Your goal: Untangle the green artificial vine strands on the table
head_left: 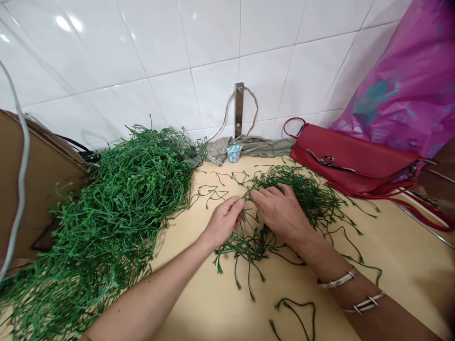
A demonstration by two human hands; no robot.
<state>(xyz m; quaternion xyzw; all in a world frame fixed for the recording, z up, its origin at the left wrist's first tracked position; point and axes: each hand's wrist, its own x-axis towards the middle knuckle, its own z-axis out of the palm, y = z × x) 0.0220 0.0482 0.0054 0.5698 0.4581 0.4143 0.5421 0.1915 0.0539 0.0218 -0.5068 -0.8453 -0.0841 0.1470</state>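
My left hand (224,219) is closed in a pinch on thin green plastic stems (245,246) at the middle of the beige table (391,255). My right hand (280,210) lies just to its right, fingers curled over the same small bundle and touching a looser heap of stems (313,194) behind it. My right forearm wears two pale bracelets (351,289). A large pile of green stems (117,213) covers the table's left side.
A red handbag (355,158) lies at the back right under a magenta plastic bag (408,85). A small cup of blue-white bits (233,151) and grey cloth (259,144) sit by the tiled wall. A cardboard box (31,180) stands at left.
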